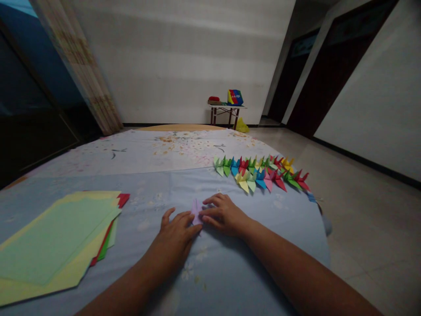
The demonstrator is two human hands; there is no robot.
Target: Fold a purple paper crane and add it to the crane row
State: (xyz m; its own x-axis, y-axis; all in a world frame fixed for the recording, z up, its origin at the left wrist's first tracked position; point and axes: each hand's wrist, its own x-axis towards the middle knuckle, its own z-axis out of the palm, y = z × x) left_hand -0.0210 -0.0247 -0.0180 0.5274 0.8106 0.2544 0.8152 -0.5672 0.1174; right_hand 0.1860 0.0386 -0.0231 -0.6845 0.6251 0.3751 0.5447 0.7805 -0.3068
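Observation:
A small folded piece of lilac paper (196,210) lies on the light blue cloth (230,272) between my two hands. My left hand (176,232) rests palm down beside it, fingers bent, thumb and forefinger touching its left edge. My right hand (223,213) presses on its right side with fingers curled together. Most of the paper is hidden under my fingers.
Two rows of coloured folded paper cranes (261,173) lie beyond my right hand. A stack of green, yellow and red paper sheets (55,239) lies at the left. The cloth's right edge drops to a tiled floor. A small table (225,109) with coloured things stands by the far wall.

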